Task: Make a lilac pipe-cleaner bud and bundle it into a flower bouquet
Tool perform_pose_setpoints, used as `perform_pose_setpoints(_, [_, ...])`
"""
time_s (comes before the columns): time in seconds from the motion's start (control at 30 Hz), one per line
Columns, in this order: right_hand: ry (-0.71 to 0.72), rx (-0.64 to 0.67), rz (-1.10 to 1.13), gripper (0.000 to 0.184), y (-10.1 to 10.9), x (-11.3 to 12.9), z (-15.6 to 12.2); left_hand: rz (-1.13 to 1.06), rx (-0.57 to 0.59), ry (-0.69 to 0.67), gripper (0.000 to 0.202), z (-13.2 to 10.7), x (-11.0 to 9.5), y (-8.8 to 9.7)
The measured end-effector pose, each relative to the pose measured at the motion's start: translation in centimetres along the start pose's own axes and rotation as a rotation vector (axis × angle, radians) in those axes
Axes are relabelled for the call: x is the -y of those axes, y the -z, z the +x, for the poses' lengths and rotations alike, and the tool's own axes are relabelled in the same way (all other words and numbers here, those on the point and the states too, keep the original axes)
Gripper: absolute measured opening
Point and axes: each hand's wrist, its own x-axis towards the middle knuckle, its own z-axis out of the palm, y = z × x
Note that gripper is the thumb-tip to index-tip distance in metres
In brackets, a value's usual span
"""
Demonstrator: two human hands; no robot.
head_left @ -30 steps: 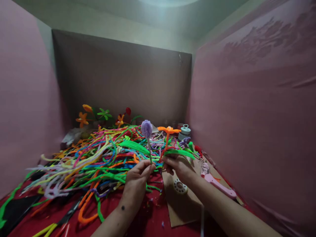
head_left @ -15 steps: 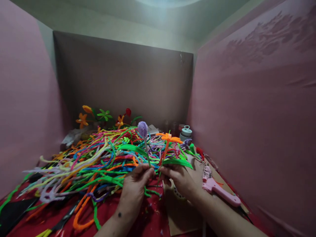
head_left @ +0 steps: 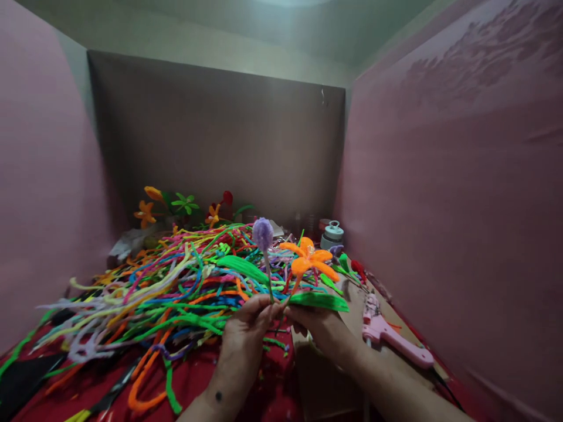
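Between thumb and fingers, my left hand (head_left: 248, 328) pinches the stem of a purple pipe-cleaner flower (head_left: 263, 234), whose round bud stands upright. A long green leaf (head_left: 244, 267) reaches out to the left from that stem. My right hand (head_left: 319, 328) is closed on the stem of an orange pipe-cleaner flower (head_left: 305, 259), its petals tilted toward me. Another green leaf (head_left: 321, 302) spreads over my right fingers. Both hands are nearly touching, and the stems come close together at the fingertips. The lower stem ends are mostly hidden.
A large heap of coloured pipe cleaners (head_left: 167, 293) covers the table's left and middle. A pink glue gun (head_left: 396, 340) lies on cardboard (head_left: 325, 387) at the right. Scissors (head_left: 105, 395) rest front left. Finished flowers (head_left: 185, 203) and a light-blue bottle (head_left: 333, 234) stand behind.
My hands have come closer together. The orange flower has tipped so its face shows more, and the purple flower has shifted slightly right.
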Motion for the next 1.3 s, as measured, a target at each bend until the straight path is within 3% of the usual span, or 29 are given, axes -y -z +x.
perform_pose_setpoints(0.2, [0.07,-0.077,-0.053,0.027,0.0,-0.6,0.1,0.034,-0.007,0.068,0.015,-0.2,0.3,-0.1])
perform_pose_setpoints(0.43, [0.06,-0.09,-0.108,0.023,-0.1,-0.2,-0.2,0.136,-0.02,0.02,0.015,-0.1,0.6,0.1])
perform_pose_setpoints(0.63, [0.065,-0.096,-0.201,0.03,-0.2,0.1,0.0,0.034,0.004,-0.023,0.012,-0.3,0.6,-0.2])
perform_pose_setpoints(0.97, [0.005,-0.085,0.023,0.032,-0.3,0.5,-0.2,0.01,0.049,0.061,0.009,-0.3,0.5,0.3])
perform_pose_setpoints(1.13, [0.032,-0.098,0.075,0.031,-0.5,1.4,-0.5,0.054,0.011,0.042,0.01,-0.5,-0.4,0.0])
perform_pose_setpoints(1.3, [0.071,-0.163,0.083,0.034,-0.9,1.5,-0.6,-0.052,-0.033,0.078,0.014,-0.7,-0.1,-0.5])
